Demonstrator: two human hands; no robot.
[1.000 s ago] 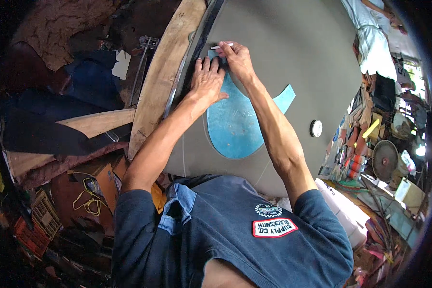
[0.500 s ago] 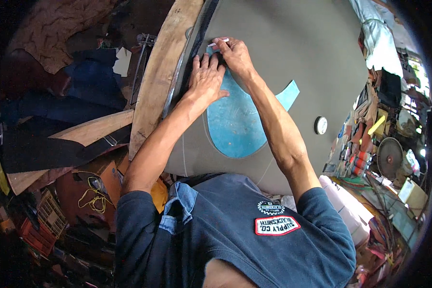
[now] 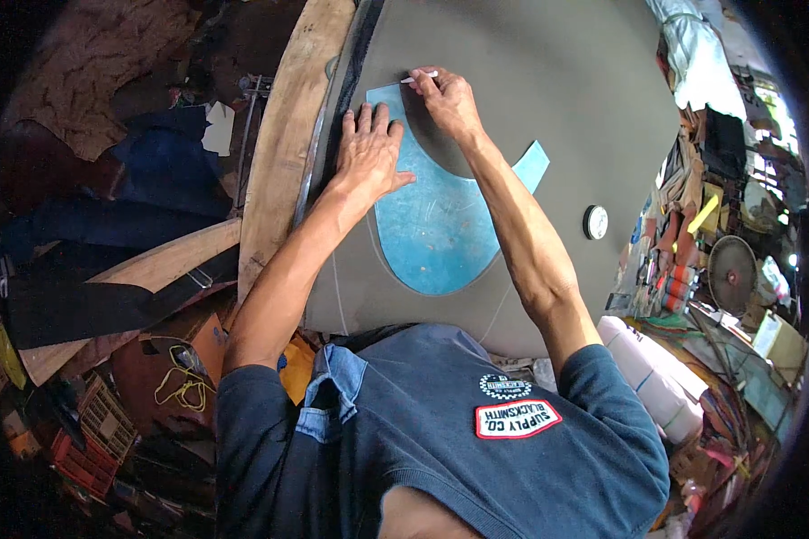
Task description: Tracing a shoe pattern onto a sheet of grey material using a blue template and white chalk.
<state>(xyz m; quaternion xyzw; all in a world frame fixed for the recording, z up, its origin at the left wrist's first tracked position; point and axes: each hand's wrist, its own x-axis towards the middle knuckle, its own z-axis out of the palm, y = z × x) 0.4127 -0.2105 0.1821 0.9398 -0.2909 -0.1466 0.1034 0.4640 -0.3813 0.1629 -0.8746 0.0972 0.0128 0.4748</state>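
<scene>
Left hand [image 3: 368, 154] lies flat, fingers spread, gripping nothing, upon the blue template [image 3: 436, 247], which rests on the grey sheet [image 3: 557, 72]. Right hand [image 3: 449, 103] pinches a white marker [image 3: 408, 80] by the template's upper corner. Advisable: firm, even pressure; marker tight against the edge.

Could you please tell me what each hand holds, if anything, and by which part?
The right hand holds a slim white stick, apparently mid-length; the left hand holds nothing, lying on a flat, blue, curved sheet.
</scene>
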